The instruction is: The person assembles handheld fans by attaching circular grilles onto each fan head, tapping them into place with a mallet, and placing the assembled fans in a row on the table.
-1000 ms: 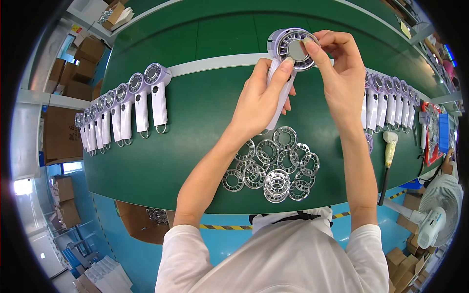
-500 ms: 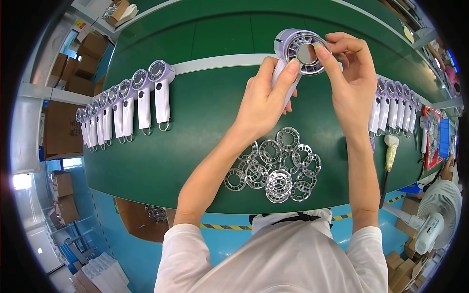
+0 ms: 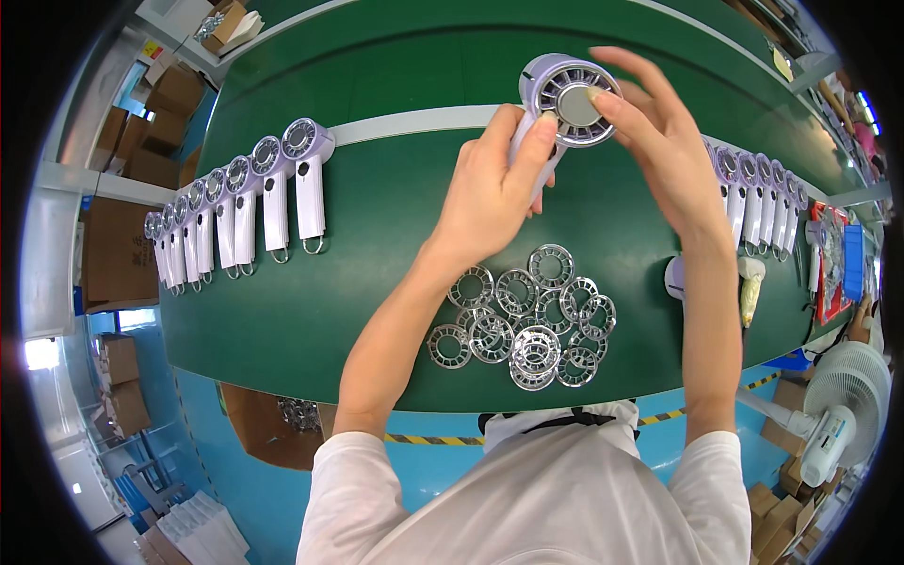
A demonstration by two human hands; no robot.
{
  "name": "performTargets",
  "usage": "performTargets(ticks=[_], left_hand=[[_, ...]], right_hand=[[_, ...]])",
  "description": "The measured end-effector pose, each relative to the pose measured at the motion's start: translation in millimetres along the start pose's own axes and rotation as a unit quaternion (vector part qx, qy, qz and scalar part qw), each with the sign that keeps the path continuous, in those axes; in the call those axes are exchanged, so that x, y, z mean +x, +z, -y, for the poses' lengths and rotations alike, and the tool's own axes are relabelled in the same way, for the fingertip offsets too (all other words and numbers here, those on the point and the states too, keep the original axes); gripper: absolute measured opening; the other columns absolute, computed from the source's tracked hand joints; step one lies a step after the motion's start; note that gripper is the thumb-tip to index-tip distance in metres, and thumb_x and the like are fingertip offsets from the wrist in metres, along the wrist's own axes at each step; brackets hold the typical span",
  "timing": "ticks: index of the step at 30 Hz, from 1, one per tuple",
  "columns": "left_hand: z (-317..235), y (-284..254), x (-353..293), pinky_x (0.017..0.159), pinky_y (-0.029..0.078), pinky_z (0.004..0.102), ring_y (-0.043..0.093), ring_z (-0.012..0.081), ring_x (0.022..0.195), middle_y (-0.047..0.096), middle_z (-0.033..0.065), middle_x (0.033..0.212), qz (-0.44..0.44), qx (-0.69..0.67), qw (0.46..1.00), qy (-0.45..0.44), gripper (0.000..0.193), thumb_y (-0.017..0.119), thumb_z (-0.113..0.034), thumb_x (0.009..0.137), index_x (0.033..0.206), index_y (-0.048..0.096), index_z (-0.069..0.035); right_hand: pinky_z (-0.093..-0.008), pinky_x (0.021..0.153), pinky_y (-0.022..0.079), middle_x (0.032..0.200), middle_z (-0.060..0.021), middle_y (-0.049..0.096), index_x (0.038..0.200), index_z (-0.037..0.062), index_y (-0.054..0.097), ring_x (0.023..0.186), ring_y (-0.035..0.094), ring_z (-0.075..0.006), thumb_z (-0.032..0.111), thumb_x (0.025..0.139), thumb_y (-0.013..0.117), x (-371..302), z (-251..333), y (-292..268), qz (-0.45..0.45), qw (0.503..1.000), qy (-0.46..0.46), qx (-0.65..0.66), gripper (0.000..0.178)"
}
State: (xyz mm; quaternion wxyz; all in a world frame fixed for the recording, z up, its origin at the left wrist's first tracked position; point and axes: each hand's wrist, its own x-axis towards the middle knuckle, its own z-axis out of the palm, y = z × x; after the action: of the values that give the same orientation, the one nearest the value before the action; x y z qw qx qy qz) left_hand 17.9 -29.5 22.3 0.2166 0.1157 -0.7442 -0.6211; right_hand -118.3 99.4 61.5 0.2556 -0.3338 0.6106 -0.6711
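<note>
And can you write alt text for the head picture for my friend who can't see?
A left hand grips a purple and white handheld fan, and the right hand has its thumb over the fan's round front. Lower down, shiny silver rings lie piled on a green table, with rows of similar fans at left and right.

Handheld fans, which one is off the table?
The lavender-and-white fan gripped in the left hand; the other fans rest on the green table.
</note>
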Motion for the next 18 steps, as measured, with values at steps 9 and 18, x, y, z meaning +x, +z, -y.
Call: performTargets(ticks=[9, 18], left_hand=[[0, -3, 3, 0.049, 0.047, 0.0297, 0.06, 0.0152, 0.053, 0.063, 0.009, 0.068, 0.053, -0.006, 0.998, -0.037, 0.045, 0.045, -0.044, 0.104, 0.101, 0.053, 0.0], [30, -16, 18, 0.043, 0.046, 0.0255, 0.058, 0.0125, 0.049, 0.061, 0.0065, 0.075, 0.103, -0.006, 0.967, -0.233, 0.054, 0.046, -0.053, 0.102, 0.106, 0.059, -0.001]], right_hand=[[-0.0292, 0.091, 0.052, 0.115, -0.0121, 0.067, 0.142, -0.0007, 0.042, 0.104, 0.065, -0.0165, 0.021, 0.091, 0.075, -3, -1, -16, 0.118, 0.986, -0.007, -0.113, 0.065], [-0.0333, 0.085, 0.052, 0.115, -0.0133, 0.068, 0.124, 0.0006, 0.062, 0.103, 0.066, -0.0195, 0.033, 0.087, 0.076, -90, -11, -81, -0.186, 0.956, -0.03, -0.224, 0.052]])
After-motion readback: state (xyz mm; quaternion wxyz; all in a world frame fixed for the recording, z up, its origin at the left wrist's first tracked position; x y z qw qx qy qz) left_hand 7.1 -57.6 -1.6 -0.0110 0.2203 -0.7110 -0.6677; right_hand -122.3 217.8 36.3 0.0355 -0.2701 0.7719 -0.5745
